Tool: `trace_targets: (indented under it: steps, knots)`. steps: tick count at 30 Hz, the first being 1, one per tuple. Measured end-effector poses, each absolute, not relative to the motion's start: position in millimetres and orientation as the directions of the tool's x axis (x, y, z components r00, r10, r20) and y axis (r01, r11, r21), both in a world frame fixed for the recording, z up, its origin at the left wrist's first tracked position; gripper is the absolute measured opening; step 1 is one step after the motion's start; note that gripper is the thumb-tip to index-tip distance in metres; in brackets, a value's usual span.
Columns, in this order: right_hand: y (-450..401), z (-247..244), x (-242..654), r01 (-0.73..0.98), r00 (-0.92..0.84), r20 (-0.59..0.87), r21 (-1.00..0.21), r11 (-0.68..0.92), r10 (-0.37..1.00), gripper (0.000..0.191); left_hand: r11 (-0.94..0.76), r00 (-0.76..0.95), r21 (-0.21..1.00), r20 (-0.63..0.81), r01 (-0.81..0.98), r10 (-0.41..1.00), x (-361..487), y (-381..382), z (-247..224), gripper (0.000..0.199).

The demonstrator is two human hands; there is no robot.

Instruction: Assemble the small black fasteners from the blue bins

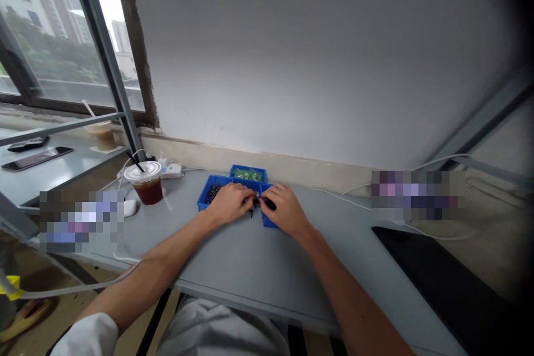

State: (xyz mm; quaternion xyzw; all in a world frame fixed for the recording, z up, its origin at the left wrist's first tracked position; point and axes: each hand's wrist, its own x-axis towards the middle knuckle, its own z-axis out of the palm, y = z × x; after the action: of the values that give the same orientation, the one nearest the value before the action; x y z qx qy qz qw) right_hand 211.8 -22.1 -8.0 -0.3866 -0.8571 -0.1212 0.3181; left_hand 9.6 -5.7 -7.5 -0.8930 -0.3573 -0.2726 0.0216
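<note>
Pinching a small dark part [256, 200]: two bare hands meet at the blue bins, the part between their fingertips, too small and blurred to name
Left hand [233, 200]: grip closed, thumb and finger on the part from the left
Right hand [287, 208]: grip closed on the part from the other side; a dark shape beneath its fingers cannot be made out
Part's progress: apparently mid-handling, held rather than set down; whether anything on it is finished, the view does not show
Left bin [202, 206]: a heap of small dark and brassy pieces [214, 192], judged a supply far from used up
Rear bin [261, 171]: green pieces [245, 173] inside, their number unclear
Right bin [270, 222]: partly behind the right hand, contents hidden, so no completed count can be given
Bench [242, 267]: grey, carrying the bins, with a lidded cup of dark red drink [150, 192] to the left and a black flat panel [434, 272] to the right
</note>
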Motion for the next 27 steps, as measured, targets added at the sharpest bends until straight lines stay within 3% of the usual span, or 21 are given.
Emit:
trace_targets:
  steps: [8,12,20,27]
  knots:
    - [-24,-8,210,0.74,-0.477,0.612,-0.109,0.664,0.631,0.013,-0.69,0.496,0.23,0.546,0.686,0.675,8,-3,-10,0.023]
    - [-21,-11,211,0.73,-0.481,0.604,-0.125,0.672,0.636,0.01,-0.709,0.513,0.243,0.542,0.662,0.665,9,-4,-10,0.023]
    - [-18,-17,212,0.78,-0.472,0.575,-0.082,0.621,0.669,0.025,-0.747,0.587,0.211,0.5,0.631,0.637,9,-4,-10,0.022]
    - [-18,-17,213,0.75,-0.475,0.575,-0.132,0.648,0.666,0.013,-0.741,0.568,0.246,0.509,0.624,0.647,8,-4,-10,0.023]
